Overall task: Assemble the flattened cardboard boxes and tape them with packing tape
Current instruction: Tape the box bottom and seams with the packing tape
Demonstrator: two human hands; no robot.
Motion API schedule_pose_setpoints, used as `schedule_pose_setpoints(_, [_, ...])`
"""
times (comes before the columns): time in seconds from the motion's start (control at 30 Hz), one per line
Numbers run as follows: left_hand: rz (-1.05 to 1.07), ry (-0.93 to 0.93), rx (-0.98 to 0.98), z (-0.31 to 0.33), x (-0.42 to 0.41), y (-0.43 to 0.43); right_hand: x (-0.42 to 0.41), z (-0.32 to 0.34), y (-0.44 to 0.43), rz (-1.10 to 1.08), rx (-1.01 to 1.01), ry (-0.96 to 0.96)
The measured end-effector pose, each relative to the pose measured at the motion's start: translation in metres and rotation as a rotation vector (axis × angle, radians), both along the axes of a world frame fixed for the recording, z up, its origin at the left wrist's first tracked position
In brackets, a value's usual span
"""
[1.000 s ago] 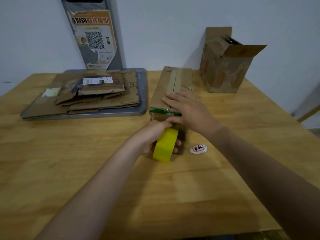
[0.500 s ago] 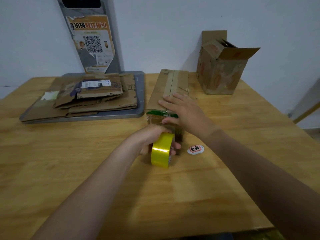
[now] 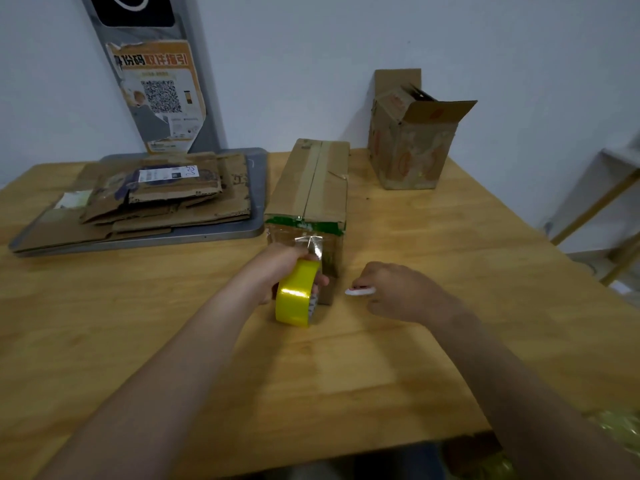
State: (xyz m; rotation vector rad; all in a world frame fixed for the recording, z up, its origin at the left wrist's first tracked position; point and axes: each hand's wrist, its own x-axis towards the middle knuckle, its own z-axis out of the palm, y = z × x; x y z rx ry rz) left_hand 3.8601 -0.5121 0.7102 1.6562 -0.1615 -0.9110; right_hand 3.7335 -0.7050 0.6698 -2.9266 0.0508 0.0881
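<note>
Long box lies flat, top seam taped; yellow tape roll on edge at its near end; flattened boxes stacked to its left.

One head-worn view (wide-angle, edges bowed), facing forward and down across the wooden table toward the wall, close in

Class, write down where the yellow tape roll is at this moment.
In the head view the yellow tape roll is mid-table, gripped by the left hand at the near end of the long cardboard box, left of the right hand.

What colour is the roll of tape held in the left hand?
Yellow tape roll; the head view shows it.
</note>
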Motion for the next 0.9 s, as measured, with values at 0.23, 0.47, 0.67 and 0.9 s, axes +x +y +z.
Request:
schedule_pose_setpoints(0.23, [0.036, -0.100, 0.057, 0.009, -0.007, 0.003, 0.008, -0.018, 0.006, -0.089, 0.131, -0.229])
schedule_pose_setpoints(0.47, [0.059, -0.142, 0.057, 0.011, -0.010, 0.006, 0.018, 0.030, 0.030, -0.248, 0.909, -0.416])
schedule_pose_setpoints(0.67, [0.043, -0.179, 0.021, 0.009, -0.011, 0.009, 0.029, 0.063, 0.047, -0.090, 0.548, -0.457])
schedule_pose_setpoints(0.9, [0.016, -0.113, -0.014, 0.008, -0.011, 0.012, 0.053, 0.074, 0.064, 0.082, 0.052, -0.409])
